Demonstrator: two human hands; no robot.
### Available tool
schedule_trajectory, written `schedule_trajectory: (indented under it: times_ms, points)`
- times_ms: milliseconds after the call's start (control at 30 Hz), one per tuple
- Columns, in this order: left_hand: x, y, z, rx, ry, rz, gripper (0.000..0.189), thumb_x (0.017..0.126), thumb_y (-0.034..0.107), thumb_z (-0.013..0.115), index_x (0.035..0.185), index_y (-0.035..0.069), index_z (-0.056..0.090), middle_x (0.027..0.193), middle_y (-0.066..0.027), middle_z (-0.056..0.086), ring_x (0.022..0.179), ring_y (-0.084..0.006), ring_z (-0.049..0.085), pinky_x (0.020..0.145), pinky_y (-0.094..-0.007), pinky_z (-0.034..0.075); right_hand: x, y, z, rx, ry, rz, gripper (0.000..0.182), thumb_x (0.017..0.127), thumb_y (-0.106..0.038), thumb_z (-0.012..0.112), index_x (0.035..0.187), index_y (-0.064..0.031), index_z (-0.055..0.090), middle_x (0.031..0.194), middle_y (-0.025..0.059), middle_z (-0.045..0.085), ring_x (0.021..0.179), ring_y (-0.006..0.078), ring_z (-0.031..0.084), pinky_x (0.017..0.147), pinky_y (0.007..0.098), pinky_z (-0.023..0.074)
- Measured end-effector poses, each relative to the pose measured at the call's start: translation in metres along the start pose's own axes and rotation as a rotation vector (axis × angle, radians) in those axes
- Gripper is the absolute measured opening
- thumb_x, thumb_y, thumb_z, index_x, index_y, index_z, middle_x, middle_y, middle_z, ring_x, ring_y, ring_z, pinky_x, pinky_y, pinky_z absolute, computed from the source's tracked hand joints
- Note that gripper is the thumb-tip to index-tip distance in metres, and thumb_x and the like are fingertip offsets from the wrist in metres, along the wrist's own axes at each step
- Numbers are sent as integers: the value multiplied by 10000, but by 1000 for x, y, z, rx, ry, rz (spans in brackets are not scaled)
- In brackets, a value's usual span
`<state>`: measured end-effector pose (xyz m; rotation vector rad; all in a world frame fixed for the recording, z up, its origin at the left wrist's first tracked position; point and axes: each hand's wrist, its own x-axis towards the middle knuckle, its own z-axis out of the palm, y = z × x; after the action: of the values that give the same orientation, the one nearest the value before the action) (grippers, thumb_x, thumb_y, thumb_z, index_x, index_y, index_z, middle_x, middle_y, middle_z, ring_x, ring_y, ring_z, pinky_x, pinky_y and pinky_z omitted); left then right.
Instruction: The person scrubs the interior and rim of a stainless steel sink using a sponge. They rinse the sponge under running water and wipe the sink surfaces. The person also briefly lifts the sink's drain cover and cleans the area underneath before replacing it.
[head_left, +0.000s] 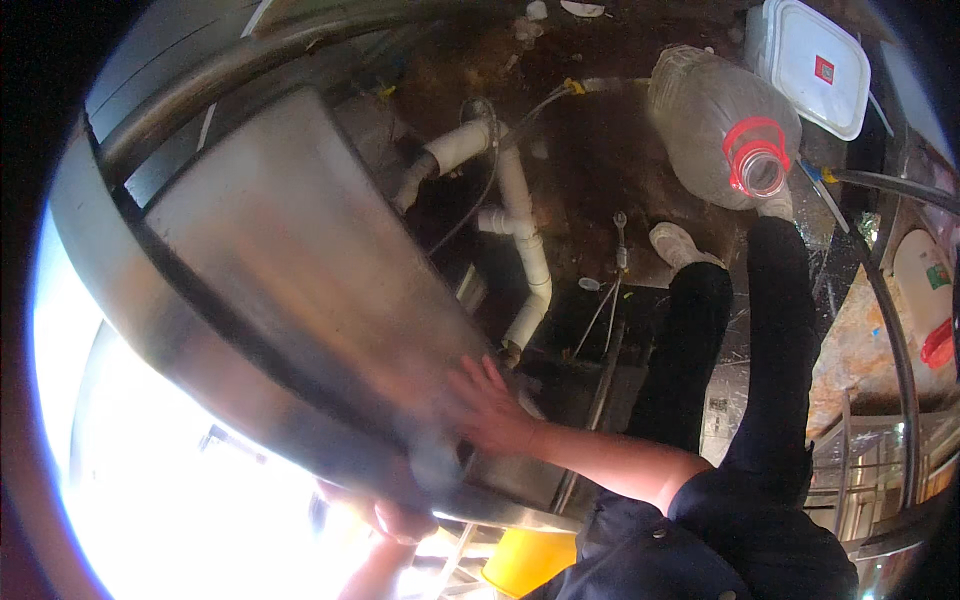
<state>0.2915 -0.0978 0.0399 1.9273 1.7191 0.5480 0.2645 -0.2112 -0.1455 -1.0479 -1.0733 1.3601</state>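
Observation:
A stainless steel sink or counter unit (300, 262) fills the left side, its basin wall slanting across the view. My right hand (495, 420) lies spread against the lower end of this metal wall, its fingers apart. Lower down, my left hand (405, 517) is curled at the metal rim (247, 405); glare washes out part of it and hides some fingers. Beside the basin, a white plastic drain pipe (532, 262) with elbows and a tee runs over the dark floor, its near end close to my right hand.
A large clear plastic jug (720, 127) with a red handle stands by my feet, next to a white lidded tub (817, 67). Thin hoses (611, 300) run from a metal fitting (621, 247) on the floor. A yellow bucket (529, 559) and a dark hose (892, 337) are nearby.

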Motion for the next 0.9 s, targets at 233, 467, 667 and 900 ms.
schedule_trajectory:
  times_ms: [233,467,667,900]
  points:
    - [7,-8,19,9,136,114,747,892,437,614,1372,-45,305,1359,-175,427,1261,-277,445,1077,-416,324,196,-36,-94,-96,268,-171,581,966,-298,615,1522,-182,491,1674,191,280,1554,448,212,1221,676,150]
    - [-6,-5,0,-70,-88,-20,1013,920,511,608,1599,-74,136,1603,-216,290,1482,-326,300,1225,-486,206,167,47,-71,433,555,274,512,1096,-236,463,1569,-54,395,1629,216,366,1491,371,381,1221,410,301]
    - [19,0,6,106,-194,279,821,1022,416,475,1609,-73,172,1690,-260,156,1580,-376,141,1268,-487,102,60,47,-46,512,527,782,450,1102,-216,481,1505,-15,474,1343,132,643,1199,250,637,1053,356,487]
    - [4,2,-19,227,-92,175,740,854,86,660,1540,-9,397,1610,-323,330,1418,-515,419,1169,-576,340,14,-98,-174,733,837,595,269,991,-45,618,1254,-52,562,1051,99,652,869,219,672,726,384,598]
